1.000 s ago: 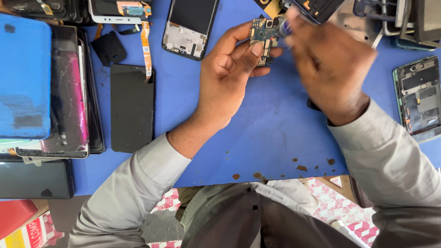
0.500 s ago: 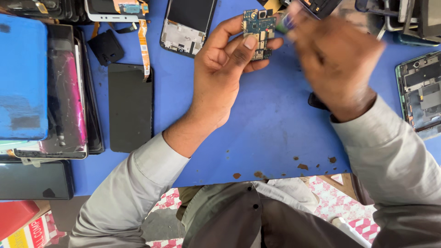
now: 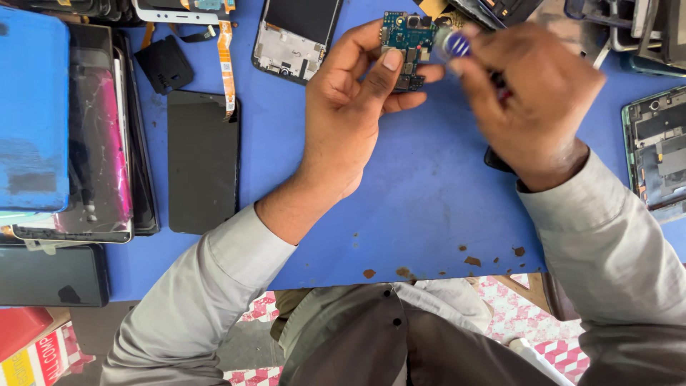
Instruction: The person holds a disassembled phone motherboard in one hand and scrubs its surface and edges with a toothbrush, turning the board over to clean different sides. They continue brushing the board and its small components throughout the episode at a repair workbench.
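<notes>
My left hand (image 3: 354,107) pinches a small blue-green phone circuit board (image 3: 405,43) between thumb and fingers, held above the blue work mat (image 3: 400,207). My right hand (image 3: 532,100) is blurred with motion and grips a thin tool with a blue-and-silver end (image 3: 452,44) that meets the board's right edge. The tool's shaft is hidden inside the fist.
An opened phone frame (image 3: 296,32) lies just left of the board. A black screen panel (image 3: 203,161) and a stack of cracked screens (image 3: 100,136) lie at left, beside a blue case (image 3: 32,107). Another opened phone (image 3: 657,154) sits at the right edge. The mat's front edge is chipped.
Both hands have shifted slightly up and left in view with the board. The right hand keeps moving the tool at the board's edge.
</notes>
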Motion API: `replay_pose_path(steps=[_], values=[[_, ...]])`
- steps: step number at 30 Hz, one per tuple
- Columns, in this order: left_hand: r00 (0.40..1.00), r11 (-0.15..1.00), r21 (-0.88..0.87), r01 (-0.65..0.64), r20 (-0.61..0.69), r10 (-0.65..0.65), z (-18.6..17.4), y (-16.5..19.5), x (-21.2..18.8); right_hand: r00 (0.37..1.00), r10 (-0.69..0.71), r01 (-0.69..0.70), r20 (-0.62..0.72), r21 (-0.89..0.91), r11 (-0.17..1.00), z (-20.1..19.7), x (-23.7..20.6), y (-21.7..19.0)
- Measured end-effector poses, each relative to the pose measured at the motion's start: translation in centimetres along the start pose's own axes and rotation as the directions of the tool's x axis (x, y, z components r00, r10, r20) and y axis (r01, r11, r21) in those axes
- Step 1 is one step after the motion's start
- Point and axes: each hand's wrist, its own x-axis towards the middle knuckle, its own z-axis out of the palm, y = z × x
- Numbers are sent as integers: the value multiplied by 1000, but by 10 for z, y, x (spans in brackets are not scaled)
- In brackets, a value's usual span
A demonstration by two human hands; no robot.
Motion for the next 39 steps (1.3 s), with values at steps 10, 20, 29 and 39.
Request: replay_pose_path(steps=[10, 20, 29, 39], values=[[1000, 999, -49, 15, 10, -15, 1, -2, 0, 990, -140, 138, 26, 77, 988, 3, 2, 2], [949, 963, -78, 257, 208, -237, 2, 5, -3, 994, -108, 109, -16, 40, 993, 0, -3, 2], [951, 987, 81, 140, 268, -157, 4, 13, -3, 999, -35, 35, -25, -3, 999, 1, 0, -2], [977, 978, 204, 42, 198, -83, 1, 10, -4, 995, 97, -98, -20, -61, 993, 3, 9, -16]])
